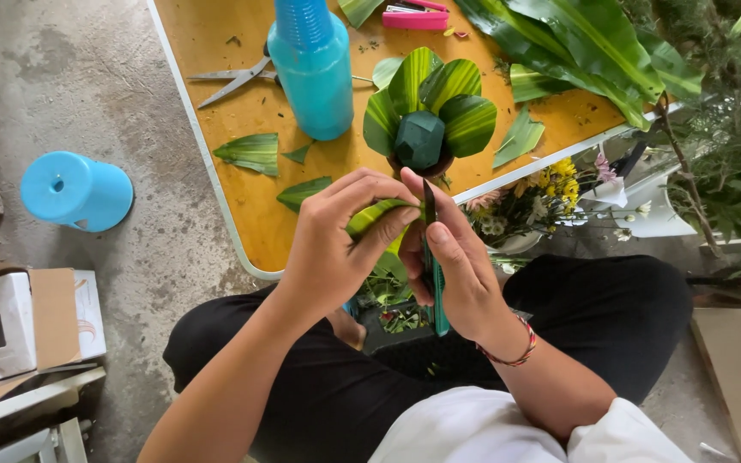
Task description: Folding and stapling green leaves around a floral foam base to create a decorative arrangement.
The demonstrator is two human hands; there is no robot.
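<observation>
Both hands (392,244) pinch folded leaf (376,215) between them

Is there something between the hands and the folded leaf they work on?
Nothing visible. The left hand already pinches the folded leaf, and the right hand presses a green-handled tool against it.

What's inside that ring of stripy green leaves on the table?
Inside the ring of folded striped green leaves sits a dark green faceted foam block, in a small brown pot. The block's bottom is hidden by the pot.
</observation>
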